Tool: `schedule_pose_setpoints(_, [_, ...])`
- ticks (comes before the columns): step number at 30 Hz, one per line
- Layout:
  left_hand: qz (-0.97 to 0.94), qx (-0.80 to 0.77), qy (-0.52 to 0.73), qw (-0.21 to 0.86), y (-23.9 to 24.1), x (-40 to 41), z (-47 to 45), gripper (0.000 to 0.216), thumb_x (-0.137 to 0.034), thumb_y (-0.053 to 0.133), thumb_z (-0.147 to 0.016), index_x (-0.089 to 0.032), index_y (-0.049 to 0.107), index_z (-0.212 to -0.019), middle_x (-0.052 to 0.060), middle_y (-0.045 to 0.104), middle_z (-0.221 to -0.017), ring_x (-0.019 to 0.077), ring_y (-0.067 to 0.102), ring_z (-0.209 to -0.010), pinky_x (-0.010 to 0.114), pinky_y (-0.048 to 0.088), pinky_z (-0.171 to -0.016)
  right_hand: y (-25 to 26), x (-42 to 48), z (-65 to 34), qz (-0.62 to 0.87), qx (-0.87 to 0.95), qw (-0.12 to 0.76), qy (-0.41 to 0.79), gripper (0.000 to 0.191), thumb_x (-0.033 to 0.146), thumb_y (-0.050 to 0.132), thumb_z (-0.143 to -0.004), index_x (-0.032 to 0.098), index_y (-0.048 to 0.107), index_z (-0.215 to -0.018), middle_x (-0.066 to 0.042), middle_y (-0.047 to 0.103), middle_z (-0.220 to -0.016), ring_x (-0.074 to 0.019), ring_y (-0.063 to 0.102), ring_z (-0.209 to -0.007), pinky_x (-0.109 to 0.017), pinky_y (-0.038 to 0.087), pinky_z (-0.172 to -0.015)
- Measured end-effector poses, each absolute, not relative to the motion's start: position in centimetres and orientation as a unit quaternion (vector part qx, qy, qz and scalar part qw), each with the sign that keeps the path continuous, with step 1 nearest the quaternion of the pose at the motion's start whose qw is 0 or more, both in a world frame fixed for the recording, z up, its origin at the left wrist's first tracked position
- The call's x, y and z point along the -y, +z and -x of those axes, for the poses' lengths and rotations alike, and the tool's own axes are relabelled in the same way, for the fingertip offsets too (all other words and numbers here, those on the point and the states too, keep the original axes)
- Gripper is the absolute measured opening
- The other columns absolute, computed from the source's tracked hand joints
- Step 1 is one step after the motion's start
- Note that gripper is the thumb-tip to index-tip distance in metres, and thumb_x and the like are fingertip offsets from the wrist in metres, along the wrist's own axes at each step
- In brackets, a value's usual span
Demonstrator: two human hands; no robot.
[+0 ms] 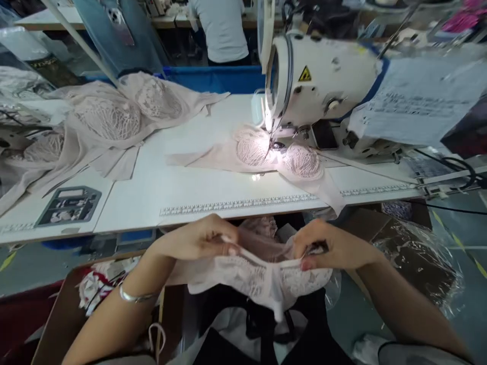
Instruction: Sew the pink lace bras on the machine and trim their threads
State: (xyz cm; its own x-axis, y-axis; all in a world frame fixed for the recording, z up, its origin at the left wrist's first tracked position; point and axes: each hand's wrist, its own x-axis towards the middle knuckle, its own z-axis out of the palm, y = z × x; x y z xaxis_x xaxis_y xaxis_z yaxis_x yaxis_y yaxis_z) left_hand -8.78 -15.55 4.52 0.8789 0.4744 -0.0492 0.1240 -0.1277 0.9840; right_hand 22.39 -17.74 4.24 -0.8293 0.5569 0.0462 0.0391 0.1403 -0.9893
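A pale pink lace bra [247, 276] hangs between my two hands, below the table's front edge and above my lap. My left hand [213, 241] pinches its upper edge on the left, thumb and fingers together. On the other side, my right hand [323, 246] grips the edge of the right cup; something small and dark shows between its fingers, too unclear to name. Another pink lace bra [300, 161] lies on the white table [152, 197], its middle under the lit needle area of a sewing machine [319, 76].
More pink bras [110, 116] are heaped on the table's left. A tray of small parts [70, 205] sits near the front edge, beside a printed ruler [228, 205]. Cardboard boxes [57, 324] with fabric stand below. A person [220, 30] is at the back.
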Motion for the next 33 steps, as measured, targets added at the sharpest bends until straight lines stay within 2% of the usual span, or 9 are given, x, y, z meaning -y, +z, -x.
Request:
schedule_pose_setpoints(2, [-0.635,-0.281,0.208,0.689,3.1,16.7,8.5,0.036,-0.042,0.069,-0.092,-0.016,0.064,-0.068,0.003,0.062,-0.066,0.0137,0.054,-0.062,0.025,0.044,-0.059,3.1,17.3,-22.6,0.229,0.705,0.203,0.640,0.035,0.047,0.076,-0.086,0.017,0.065,-0.072,0.001,0.056,-0.070,-0.0102,0.048,-0.061,-0.024,0.036,-0.057])
schedule_pose_setpoints(5, [-0.459,-0.347,0.329,0.749,0.9,18.6,7.2,0.049,-0.051,0.079,-0.080,-0.017,0.053,-0.058,0.001,0.055,-0.059,0.0124,0.051,-0.058,0.023,0.042,-0.056,1.1,17.2,-22.4,0.261,0.640,0.222,0.688,0.050,0.058,0.072,-0.086,0.018,0.052,-0.063,0.002,0.050,-0.069,-0.0102,0.041,-0.058,-0.026,0.030,-0.054])
schedule_pose_setpoints(10, [-0.278,-0.309,0.415,0.809,-1.2,20.6,4.8,0.057,-0.045,0.085,-0.072,-0.018,0.039,-0.053,-0.006,0.036,-0.049,0.0047,0.032,-0.042,0.017,0.028,-0.041,-1.6,18.2,-21.5,0.300,0.508,0.297,0.751,0.057,0.056,0.075,-0.083,0.022,0.038,-0.058,0.007,0.040,-0.052,-0.0079,0.031,-0.045,-0.025,0.022,-0.044])
schedule_pose_setpoints(16, [-0.236,-0.272,0.432,0.827,-1.8,21.5,4.4,0.055,-0.041,0.085,-0.074,-0.018,0.039,-0.054,-0.007,0.032,-0.048,0.0036,0.027,-0.040,0.016,0.027,-0.039,-3.0,18.8,-20.8,0.286,0.461,0.329,0.772,0.060,0.059,0.081,-0.073,0.023,0.037,-0.054,0.008,0.039,-0.044,-0.0078,0.028,-0.039,-0.024,0.021,-0.039])
schedule_pose_setpoints(21, [-0.241,-0.267,0.437,0.824,-1.8,21.7,4.4,0.056,-0.041,0.085,-0.074,-0.018,0.038,-0.054,-0.006,0.034,-0.048,0.0038,0.029,-0.040,0.016,0.028,-0.039,-2.3,18.0,-21.6,0.278,0.539,0.278,0.745,0.063,0.069,0.075,-0.075,0.024,0.036,-0.054,0.006,0.041,-0.045,-0.0095,0.034,-0.041,-0.025,0.025,-0.040])
schedule_pose_setpoints(25, [-0.243,-0.263,0.423,0.832,-1.6,21.3,3.3,0.053,-0.041,0.085,-0.074,-0.018,0.041,-0.055,-0.006,0.038,-0.049,0.0050,0.033,-0.041,0.017,0.030,-0.039,-0.2,17.1,-21.2,0.263,0.660,0.178,0.681,0.060,0.077,0.071,-0.072,0.017,0.065,-0.076,-0.003,0.067,-0.071,-0.0119,0.053,-0.056,-0.025,0.037,-0.051])
schedule_pose_setpoints(27, [-0.238,-0.264,0.412,0.839,-1.5,20.8,2.5,0.052,-0.041,0.087,-0.072,-0.018,0.042,-0.057,-0.006,0.038,-0.050,0.0049,0.034,-0.042,0.017,0.032,-0.040,1.1,17.1,-20.6,0.235,0.736,0.113,0.625,0.054,0.070,0.069,-0.081,0.017,0.072,-0.092,-0.005,0.072,-0.083,-0.0123,0.057,-0.062,-0.025,0.040,-0.057])
schedule_pose_setpoints(29, [-0.252,-0.274,0.408,0.833,-1.2,20.1,2.0,0.050,-0.043,0.085,-0.073,-0.018,0.045,-0.060,-0.006,0.042,-0.052,0.0059,0.039,-0.043,0.018,0.037,-0.043,2.3,17.5,-20.5,0.182,0.794,0.062,0.576,0.039,0.055,0.063,-0.094,0.017,0.072,-0.090,-0.003,0.071,-0.078,-0.0113,0.058,-0.060,-0.025,0.041,-0.058])
schedule_pose_setpoints(33, [-0.458,-0.337,0.470,0.675,0.2,19.1,2.5,0.025,-0.038,0.081,-0.080,-0.019,0.064,-0.082,0.005,0.069,-0.089,0.0160,0.065,-0.081,0.028,0.055,-0.072,5.0,18.6,-23.5,0.086,0.806,0.140,0.569,0.029,0.038,0.054,-0.102,0.023,0.066,-0.081,-0.001,0.065,-0.063,-0.0139,0.060,-0.057,-0.026,0.044,-0.058])
